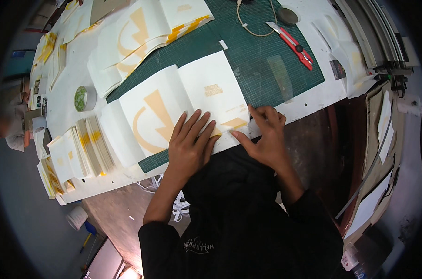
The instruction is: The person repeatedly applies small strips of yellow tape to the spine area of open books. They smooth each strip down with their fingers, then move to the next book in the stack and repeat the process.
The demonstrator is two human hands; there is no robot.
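L hand (190, 139) lies palm down nr the lower edge of the printed sheet (192, 86), fingers long and a bit apart, pressing flat w/o gripping. R hand (269, 135) is at the sheet's lower R corner: thumb and index spread wide, thumb tip by the bottom edge, index tip at the R edge; other fingers curl in. Can't tell if either R tip presses down.

The sheet, 1 pc, smooth white paper w/ pale-orange print and a raised fold line, sits mostly on the green cutting mat (308, 76), its L part over the white table (301, 109). Mat's finely gridded, w/ a rounded corner.

On the mat: 1 cutter (292, 46), red body, black knob, metal blade; 1 clear strip (281, 79), thin, shiny; 1 white scrap (223, 44), small, oblong; 1 grey lump (288, 16), roundish; 1 pale cord (241, 18), looped.

Upper L, a pile of printed sheets (160, 28), orange-edged, too overlapped to count. 1 tape roll (92, 97), ring-shaped, green inside, on the table's L side, just beyond some paper bundles (83, 144), approx. upright, no. unclear.
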